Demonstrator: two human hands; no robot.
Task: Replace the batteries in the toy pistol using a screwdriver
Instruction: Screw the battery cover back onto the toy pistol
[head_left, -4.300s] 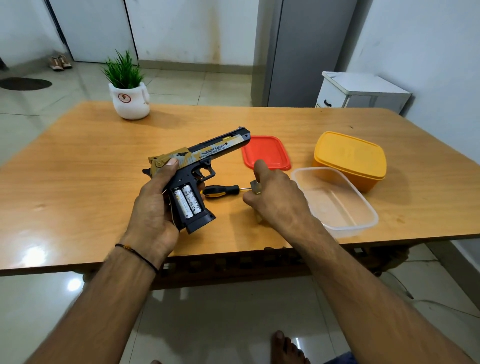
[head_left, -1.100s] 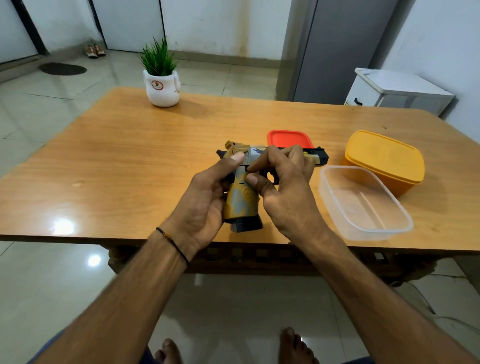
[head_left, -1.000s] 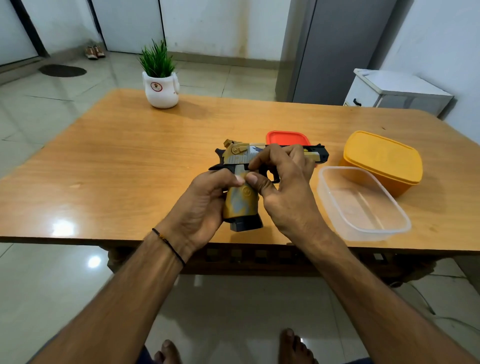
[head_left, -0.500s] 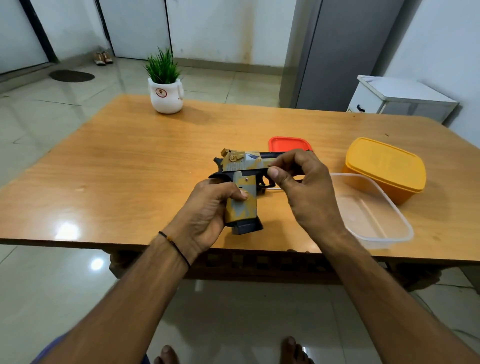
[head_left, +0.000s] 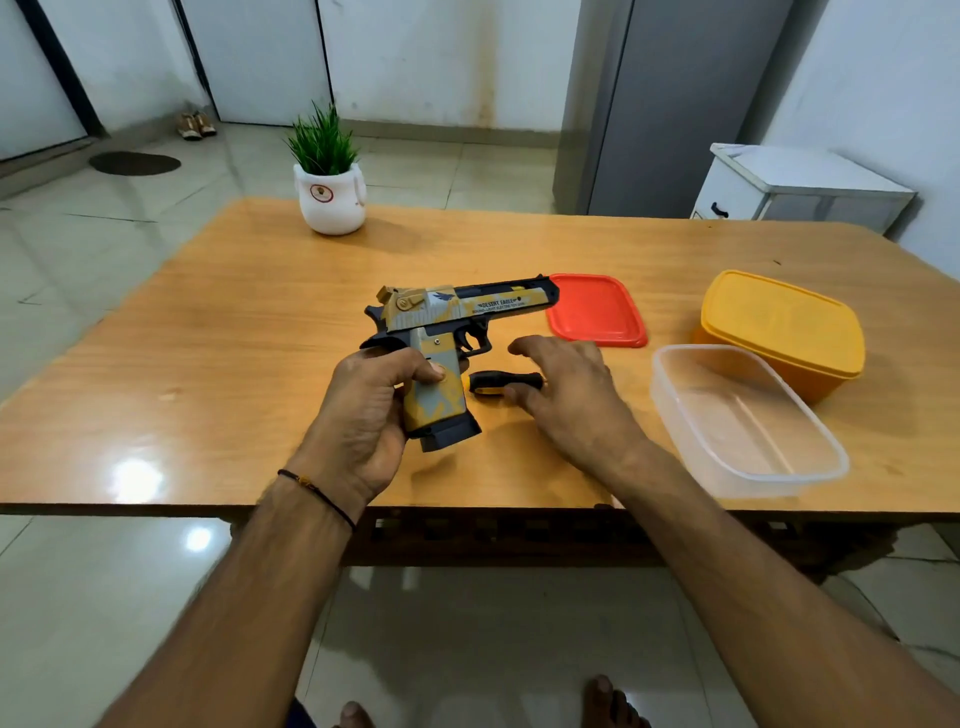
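Note:
The yellow, grey and black toy pistol (head_left: 457, 312) is held upright above the wooden table (head_left: 208, 364), barrel pointing right, grip cover closed. My left hand (head_left: 363, 415) is wrapped around its grip. A screwdriver (head_left: 498, 383) with a black and yellow handle lies on the table just right of the grip. My right hand (head_left: 566, 395) hovers over the screwdriver's shaft end with fingers spread, thumb touching or nearly touching the handle; I cannot tell whether it grips it. No batteries are visible.
A red lid (head_left: 597, 312) lies flat behind my right hand. A clear plastic tub (head_left: 748, 421) sits at the near right edge, a yellow lidded box (head_left: 779, 327) behind it. A white pot with a green plant (head_left: 328, 197) stands far left.
My right hand left the pistol's slide and dropped to the screwdriver on the table. The pistol's barrel is now uncovered. My left hand keeps hold of the grip.

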